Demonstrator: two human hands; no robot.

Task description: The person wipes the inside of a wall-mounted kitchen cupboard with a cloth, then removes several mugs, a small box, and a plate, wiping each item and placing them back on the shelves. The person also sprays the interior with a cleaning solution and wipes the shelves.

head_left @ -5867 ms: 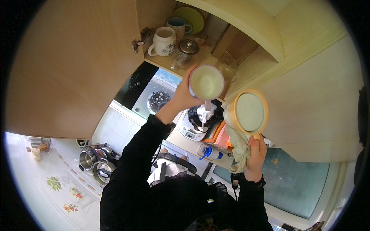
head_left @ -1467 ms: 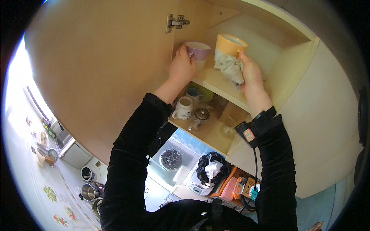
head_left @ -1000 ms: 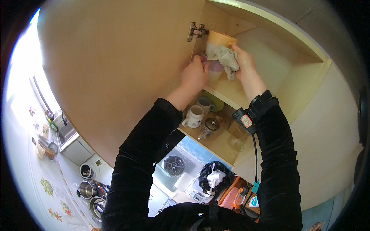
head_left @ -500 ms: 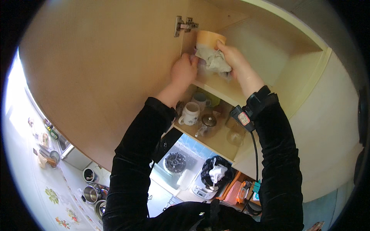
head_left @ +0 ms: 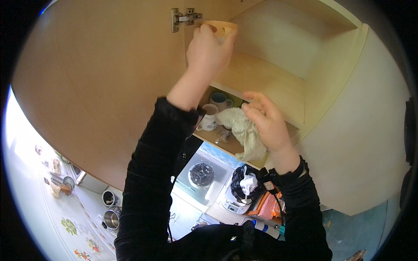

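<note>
L hand is gripping yellow mug; R hand is holding cloth, its loose drape poss. snagging white mug.

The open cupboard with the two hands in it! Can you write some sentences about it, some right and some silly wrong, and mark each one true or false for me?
1. The left hand is on the orange cup. True.
2. The right hand holds a blue sponge. False: it has a pale cloth.
3. The cupboard door is shut. False: it stands open.
4. A white mug stands on the lower shelf. True.
5. The black bag is up on the top shelf. False: it is below the cupboard.
</note>
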